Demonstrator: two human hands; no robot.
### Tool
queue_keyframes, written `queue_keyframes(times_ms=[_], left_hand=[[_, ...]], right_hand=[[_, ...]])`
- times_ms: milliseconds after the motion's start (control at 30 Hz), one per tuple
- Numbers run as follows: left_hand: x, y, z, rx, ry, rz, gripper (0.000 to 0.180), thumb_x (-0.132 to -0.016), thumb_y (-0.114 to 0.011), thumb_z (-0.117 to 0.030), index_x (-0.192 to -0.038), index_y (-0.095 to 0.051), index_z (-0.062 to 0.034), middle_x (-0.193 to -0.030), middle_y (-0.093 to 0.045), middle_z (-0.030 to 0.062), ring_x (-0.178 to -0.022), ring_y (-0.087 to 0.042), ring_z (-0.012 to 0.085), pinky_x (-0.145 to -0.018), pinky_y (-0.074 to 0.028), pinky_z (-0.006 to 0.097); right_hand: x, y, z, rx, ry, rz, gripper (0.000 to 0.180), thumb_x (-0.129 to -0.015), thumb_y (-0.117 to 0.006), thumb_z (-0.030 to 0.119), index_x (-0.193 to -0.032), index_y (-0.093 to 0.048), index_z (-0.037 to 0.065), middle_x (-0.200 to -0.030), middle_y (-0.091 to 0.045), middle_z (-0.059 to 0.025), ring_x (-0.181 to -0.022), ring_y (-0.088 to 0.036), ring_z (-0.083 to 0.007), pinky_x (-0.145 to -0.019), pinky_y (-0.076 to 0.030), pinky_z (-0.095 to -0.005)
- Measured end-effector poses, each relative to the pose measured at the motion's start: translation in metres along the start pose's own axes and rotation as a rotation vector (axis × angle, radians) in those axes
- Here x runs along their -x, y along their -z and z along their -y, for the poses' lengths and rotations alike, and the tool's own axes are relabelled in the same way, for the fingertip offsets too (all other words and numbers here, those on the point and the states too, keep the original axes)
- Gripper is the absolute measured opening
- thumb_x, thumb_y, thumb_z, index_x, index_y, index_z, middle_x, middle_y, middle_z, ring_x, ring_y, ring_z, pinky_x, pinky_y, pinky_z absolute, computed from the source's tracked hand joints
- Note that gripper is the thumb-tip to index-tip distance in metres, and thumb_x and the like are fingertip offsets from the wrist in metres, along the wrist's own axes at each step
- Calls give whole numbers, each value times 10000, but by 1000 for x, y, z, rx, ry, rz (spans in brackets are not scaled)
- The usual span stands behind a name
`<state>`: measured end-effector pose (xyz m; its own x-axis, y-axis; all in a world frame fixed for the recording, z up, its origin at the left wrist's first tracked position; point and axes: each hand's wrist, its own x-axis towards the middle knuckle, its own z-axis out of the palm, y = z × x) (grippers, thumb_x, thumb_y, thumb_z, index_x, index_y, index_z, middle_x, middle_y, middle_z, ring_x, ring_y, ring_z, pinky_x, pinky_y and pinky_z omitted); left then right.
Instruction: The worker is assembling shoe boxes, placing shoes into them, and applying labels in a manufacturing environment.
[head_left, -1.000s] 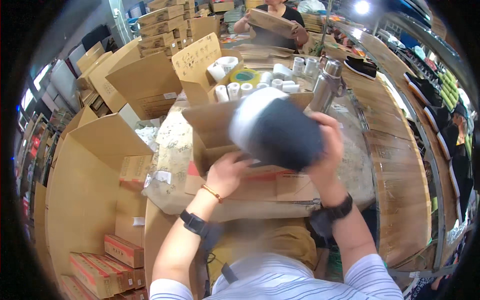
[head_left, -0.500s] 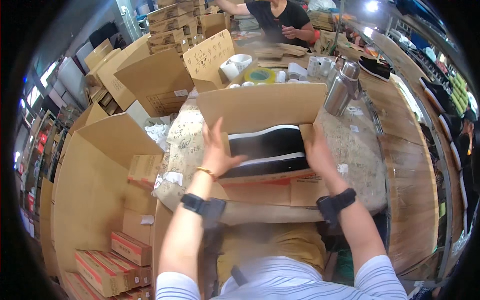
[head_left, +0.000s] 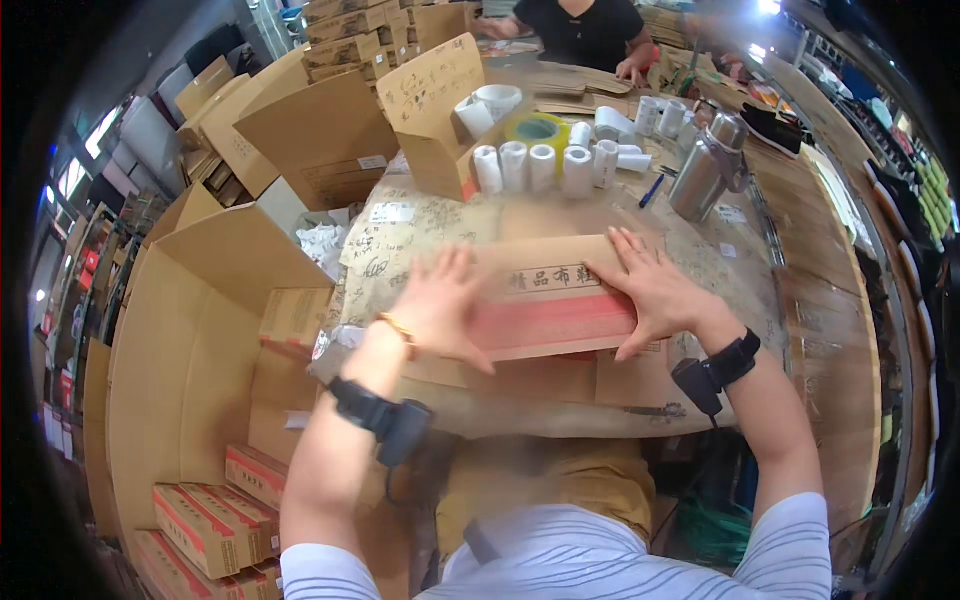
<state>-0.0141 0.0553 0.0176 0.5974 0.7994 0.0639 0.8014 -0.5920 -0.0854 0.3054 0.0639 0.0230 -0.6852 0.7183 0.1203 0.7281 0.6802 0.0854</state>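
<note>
as the flat kraft shoebox (head_left: 555, 297) lies with its long axis running left to right across the near middle of the tabletop (head_left: 800, 290), it sits straight ahead of the person and directly under both palms, so neither hand is nearer: each covers one end. the left hand (head_left: 440, 305) presses on the box's left end with its fingers (head_left: 452, 262) spread and pointing away toward the far edge; the right hand (head_left: 655, 290) mirrors it on the right end, fingers (head_left: 625, 248) likewise splayed flat, pinching nothing. the box looks closed, its lid brown card with a line of dark print along the top and a broad red band below, the near edge tipped slightly down to the right. a gold bracelet (head_left: 398, 328) and a black wrist strap (head_left: 380, 415) show on the left forearm, another black strap (head_left: 715, 370) on the right.

beyond the box, toward the tabletop's far edge, stands a row of white paper rolls (head_left: 530, 165), a yellow-green tape roll (head_left: 537, 130) and an open cardboard carton (head_left: 440, 110); a steel flask (head_left: 705, 170) stands toward the far right, with a blue pen (head_left: 651, 190) just left of it. off the tabletop's left edge gapes a large open carton (head_left: 190, 350), with red-and-brown shoeboxes (head_left: 215, 515) stacked low near it. another person in a black top (head_left: 580, 20) works at the far side.
</note>
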Motion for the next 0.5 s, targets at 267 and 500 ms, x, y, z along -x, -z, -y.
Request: queue_keyframes(times_ms=[267,500], left_hand=[[-24,18,-11,195,76,197,991,-567,-761,-481,-1419,-306,-259,-1342,-308,297,-1284,-284,430,-1009,-227,598],[-1,-27,-28,99,50,-315,791,-637,-690,-588,-1323,-477,-257,-1417,-312,209,-1302,-305,374,-1042,-169,614]], right_hand=[[-16,3,-19,-248,-43,33,967,-520,-793,438,-1359,-402,158,-1363,-371,-271,-1248,-384,-416,-999,-374,-432],[12,-48,-6,-298,-18,-403,662,-841,-490,554,-1355,-410,144,-1367,-356,-159,-1254,-371,-327,-1012,-322,-442]])
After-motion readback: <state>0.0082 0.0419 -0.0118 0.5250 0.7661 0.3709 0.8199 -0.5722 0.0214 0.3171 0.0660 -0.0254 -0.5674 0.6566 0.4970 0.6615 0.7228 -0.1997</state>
